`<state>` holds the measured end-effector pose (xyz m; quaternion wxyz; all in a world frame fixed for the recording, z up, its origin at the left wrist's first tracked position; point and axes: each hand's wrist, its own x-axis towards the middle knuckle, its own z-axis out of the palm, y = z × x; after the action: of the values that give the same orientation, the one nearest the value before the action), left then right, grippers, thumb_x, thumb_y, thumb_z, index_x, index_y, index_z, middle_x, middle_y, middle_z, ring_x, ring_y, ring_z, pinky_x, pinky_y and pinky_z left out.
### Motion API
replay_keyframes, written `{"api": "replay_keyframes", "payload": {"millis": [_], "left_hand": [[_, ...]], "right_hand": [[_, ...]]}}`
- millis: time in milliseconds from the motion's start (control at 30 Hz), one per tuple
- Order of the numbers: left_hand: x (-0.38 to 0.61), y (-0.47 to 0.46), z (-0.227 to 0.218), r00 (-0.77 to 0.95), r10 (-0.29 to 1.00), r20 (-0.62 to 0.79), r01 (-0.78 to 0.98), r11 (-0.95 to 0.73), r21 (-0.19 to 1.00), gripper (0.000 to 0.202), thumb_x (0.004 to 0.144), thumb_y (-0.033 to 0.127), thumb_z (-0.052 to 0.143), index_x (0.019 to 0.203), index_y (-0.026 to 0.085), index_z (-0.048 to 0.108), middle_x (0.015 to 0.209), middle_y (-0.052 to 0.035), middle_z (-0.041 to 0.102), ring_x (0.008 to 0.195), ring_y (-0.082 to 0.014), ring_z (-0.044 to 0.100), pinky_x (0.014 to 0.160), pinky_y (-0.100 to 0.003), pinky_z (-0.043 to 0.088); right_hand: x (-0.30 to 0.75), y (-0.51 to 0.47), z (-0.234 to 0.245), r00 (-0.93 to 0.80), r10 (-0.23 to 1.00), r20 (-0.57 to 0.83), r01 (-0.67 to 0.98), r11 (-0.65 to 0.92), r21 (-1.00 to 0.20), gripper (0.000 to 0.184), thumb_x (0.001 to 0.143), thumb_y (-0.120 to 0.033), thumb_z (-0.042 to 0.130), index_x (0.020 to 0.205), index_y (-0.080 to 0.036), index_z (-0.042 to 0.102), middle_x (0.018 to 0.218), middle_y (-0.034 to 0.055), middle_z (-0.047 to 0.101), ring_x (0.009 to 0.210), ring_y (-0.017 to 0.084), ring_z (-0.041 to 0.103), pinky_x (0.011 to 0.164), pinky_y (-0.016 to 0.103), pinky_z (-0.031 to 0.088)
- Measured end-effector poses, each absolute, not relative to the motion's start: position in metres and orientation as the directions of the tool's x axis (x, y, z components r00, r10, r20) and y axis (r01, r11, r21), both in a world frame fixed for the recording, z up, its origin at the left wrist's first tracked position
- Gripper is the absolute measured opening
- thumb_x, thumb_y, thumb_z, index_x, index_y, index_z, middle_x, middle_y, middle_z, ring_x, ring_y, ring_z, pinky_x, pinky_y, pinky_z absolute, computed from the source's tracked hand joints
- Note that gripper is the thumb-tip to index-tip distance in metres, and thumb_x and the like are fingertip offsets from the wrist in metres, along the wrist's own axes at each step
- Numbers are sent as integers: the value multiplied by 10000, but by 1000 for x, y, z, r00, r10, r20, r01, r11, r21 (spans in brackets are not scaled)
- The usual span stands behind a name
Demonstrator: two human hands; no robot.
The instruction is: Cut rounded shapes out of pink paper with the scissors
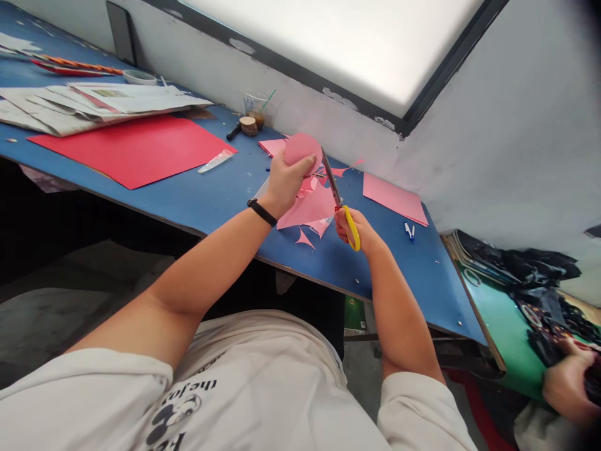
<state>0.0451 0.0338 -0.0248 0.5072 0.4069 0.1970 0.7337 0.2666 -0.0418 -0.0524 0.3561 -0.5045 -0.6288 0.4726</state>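
A round piece of pink paper [300, 150] is pinched in my left hand [286, 181], thumb on top. My right hand [350, 227] grips scissors [353, 230] with yellow handles. Their blades point up and away, right along the right edge of the paper circle; whether they are parted I cannot make out. Below my hands lie pink paper scraps [312, 203] with curved cut edges, and a small pointed offcut [305, 238] sits nearer the table edge.
On the blue table [188, 200] lie a large red sheet [136, 150], stacked papers [94, 103], pink sheets [394, 197] and a pen [409, 232]. A plastic cup [256, 109] stands by the wall. At far right, another person's hand [570, 382] is near black material.
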Motion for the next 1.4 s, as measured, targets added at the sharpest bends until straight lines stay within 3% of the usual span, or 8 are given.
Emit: {"api": "replay_keyframes", "payload": {"millis": [433, 700, 1067, 1400], "left_hand": [[44, 28, -18, -141, 920, 367, -560, -379, 736, 350, 826, 182, 951, 835, 234, 605, 777, 47, 600, 702, -115, 569, 688, -277, 513], [44, 31, -22, -120, 905, 407, -609, -391, 690, 404, 859, 267, 977, 764, 229, 586, 744, 34, 557, 661, -105, 491, 609, -264, 478], [45, 35, -25, -156, 917, 367, -639, -377, 671, 502, 803, 344, 1070, 754, 231, 583, 752, 38, 554, 652, -97, 509, 594, -246, 494], [45, 27, -18, -139, 918, 373, -592, -378, 711, 512, 812, 333, 1029, 753, 241, 528, 732, 42, 526, 667, -106, 498, 610, -263, 495]], "right_hand": [[264, -41, -54, -220, 975, -16, 284, 48, -958, 855, 791, -1067, 803, 869, -291, 453, 657, -96, 315, 491, 105, 313, 445, 271, 273], [261, -42, -50, -199, 980, -10, 316, 54, -947, 869, 761, -1083, 803, 824, -288, 458, 620, -96, 317, 482, 105, 317, 428, 277, 300], [263, -42, -50, -190, 982, -7, 340, 59, -939, 783, 849, -989, 827, 841, -286, 481, 608, -72, 364, 488, 135, 375, 434, 289, 350], [262, -46, -46, -233, 972, -36, 332, 45, -942, 895, 760, -1138, 739, 849, -291, 465, 628, -85, 342, 499, 126, 346, 433, 284, 345]]}}
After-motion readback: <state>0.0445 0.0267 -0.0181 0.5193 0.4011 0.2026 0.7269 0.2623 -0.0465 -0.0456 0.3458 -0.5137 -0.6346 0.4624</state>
